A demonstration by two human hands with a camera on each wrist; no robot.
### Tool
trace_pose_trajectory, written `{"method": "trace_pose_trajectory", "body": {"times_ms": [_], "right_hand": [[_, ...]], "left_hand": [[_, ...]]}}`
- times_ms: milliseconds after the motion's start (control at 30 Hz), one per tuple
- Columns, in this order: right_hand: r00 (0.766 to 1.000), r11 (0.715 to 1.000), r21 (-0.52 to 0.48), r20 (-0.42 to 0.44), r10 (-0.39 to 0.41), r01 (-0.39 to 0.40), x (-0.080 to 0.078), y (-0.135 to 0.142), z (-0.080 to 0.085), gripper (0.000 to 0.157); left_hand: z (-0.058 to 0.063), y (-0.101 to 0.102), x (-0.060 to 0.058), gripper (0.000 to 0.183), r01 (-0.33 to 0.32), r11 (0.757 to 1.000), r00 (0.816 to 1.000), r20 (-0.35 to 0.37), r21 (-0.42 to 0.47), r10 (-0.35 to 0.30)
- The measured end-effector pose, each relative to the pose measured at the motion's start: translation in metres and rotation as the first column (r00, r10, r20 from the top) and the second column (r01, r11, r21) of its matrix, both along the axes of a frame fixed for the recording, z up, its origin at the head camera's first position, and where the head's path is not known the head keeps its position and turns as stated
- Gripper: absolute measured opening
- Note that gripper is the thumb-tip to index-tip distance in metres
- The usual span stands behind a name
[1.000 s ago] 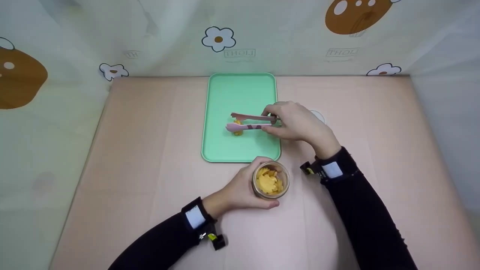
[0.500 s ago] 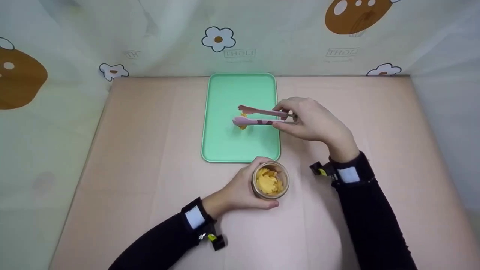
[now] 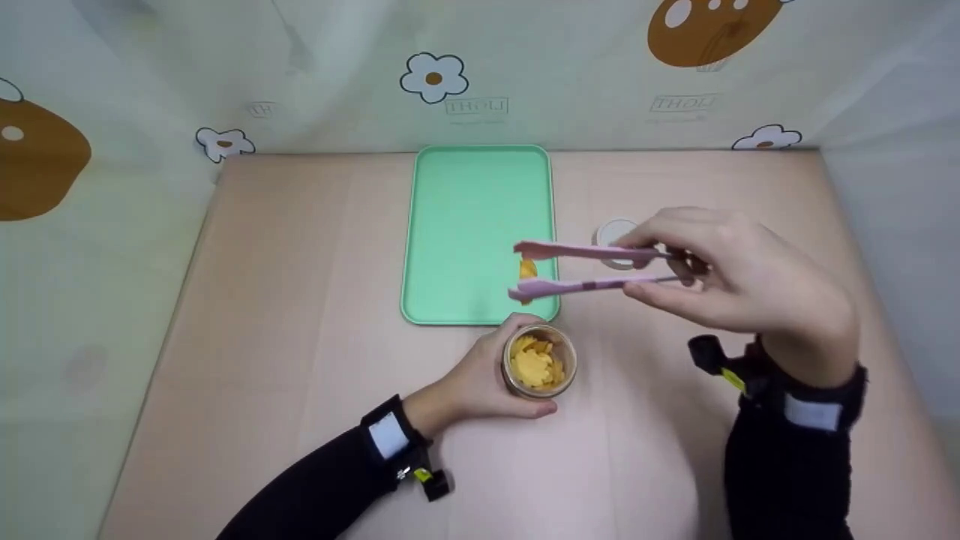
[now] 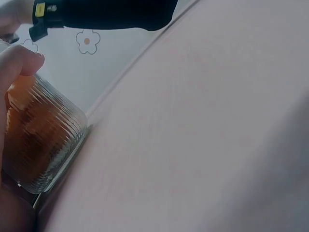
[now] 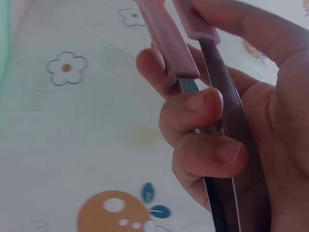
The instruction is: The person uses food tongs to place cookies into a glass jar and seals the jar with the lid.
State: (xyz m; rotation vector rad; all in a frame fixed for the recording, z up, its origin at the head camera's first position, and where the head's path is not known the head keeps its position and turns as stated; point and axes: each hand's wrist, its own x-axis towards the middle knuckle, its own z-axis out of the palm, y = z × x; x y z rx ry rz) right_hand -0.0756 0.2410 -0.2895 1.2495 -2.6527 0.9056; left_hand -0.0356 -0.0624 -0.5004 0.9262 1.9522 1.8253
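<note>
My left hand [image 3: 484,379] grips a clear ribbed glass jar [image 4: 58,140] that stands on the table, its mouth facing up. Yellow wavy-edged pieces [image 3: 534,364] fill part of it. In the right hand [image 3: 739,277] is a pair of pink tongs [image 3: 592,251], held by thumb and fingers. The right wrist view shows fingers wrapped about the metal arms [image 5: 231,111]. Between the tong tips sits one yellow piece [image 3: 528,268], over the near right corner of the green tray [image 3: 480,202] and just beyond the jar's mouth.
A round white lid [image 3: 616,232] lies right of the tray, partly covered by the right hand. The pink table [image 3: 285,262] is bounded at the back and sides by a patterned curtain [image 3: 337,75].
The right hand has moved right and toward me, carrying the tongs and yellow piece from mid-tray to its near right corner. More of the white lid shows. The left hand keeps its place.
</note>
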Motion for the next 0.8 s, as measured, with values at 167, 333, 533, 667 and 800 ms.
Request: {"method": "trace_pose_trajectory", "body": {"times_ms": [167,333,533,667,800], "right_hand": [[0.999,0.999,0.036,-0.031,0.011,-0.010,0.023,0.007,0.011,0.037],[1.000,0.996,0.089,-0.006,0.003,-0.002,0.038,0.007,0.011,0.037],[0.999,0.986,0.168,0.036,-0.006,0.000,0.044,0.006,0.008,0.031],[0.998,0.981,0.193,0.055,-0.001,-0.009,0.045,0.003,0.006,0.029],[0.999,0.978,0.208,0.052,-0.005,-0.006,0.046,0.001,0.003,0.028]], "left_hand": [[0.000,0.000,0.000,0.096,0.002,1.000,1.000,-0.005,0.001,-0.002],[0.001,0.000,0.000,0.093,-0.001,1.000,1.000,-0.003,-0.017,0.001],[0.000,0.000,0.000,0.092,0.004,1.000,1.000,0.010,-0.001,-0.004],[-0.001,0.001,0.000,0.092,0.010,1.000,1.000,0.002,0.015,-0.010],[0.000,0.001,0.000,0.092,-0.002,1.000,1.000,-0.010,0.005,0.002]]}}
